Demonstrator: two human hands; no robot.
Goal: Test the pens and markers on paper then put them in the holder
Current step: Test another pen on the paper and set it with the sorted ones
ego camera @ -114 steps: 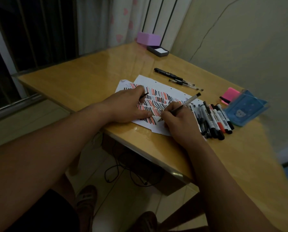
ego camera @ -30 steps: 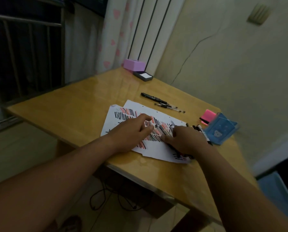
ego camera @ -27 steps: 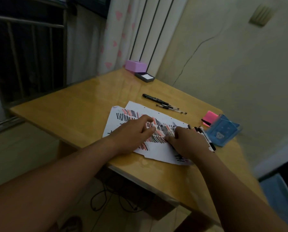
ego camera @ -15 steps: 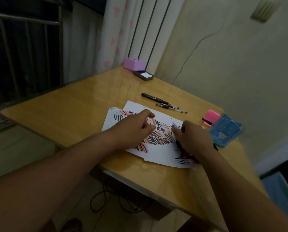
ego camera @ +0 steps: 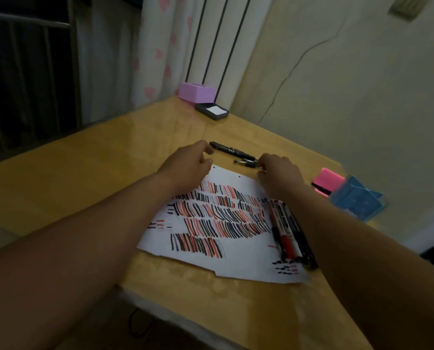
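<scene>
Found both hands out beyond the far edge of the paper [ego camera: 246,263], over the middle of the surface [ego camera: 79,178]. Saw the left hand [ego camera: 189,164] relaxed, fingers loosely curled, fingertips just beside the left end of a thick black pen [ego camera: 232,152]; could not tell whether touching it. Saw the right hand [ego camera: 280,174] pinching the right end of a thin pen [ego camera: 245,161], lying just nearer than the black pen and almost parallel to it.

Noted rows of red and black strokes across the paper. Noted a bundle of markers [ego camera: 286,231] lying along the paper's right edge, just beside and partly under the right forearm, well back from both hands.

Spotted the blue holder [ego camera: 356,202] near the right edge of the surface, to the right of the right forearm and apart from every pen, with a pink block [ego camera: 328,178] touching its far side. Spotted a pink box [ego camera: 197,92] and a dark tray [ego camera: 212,111] at the far corner.
</scene>
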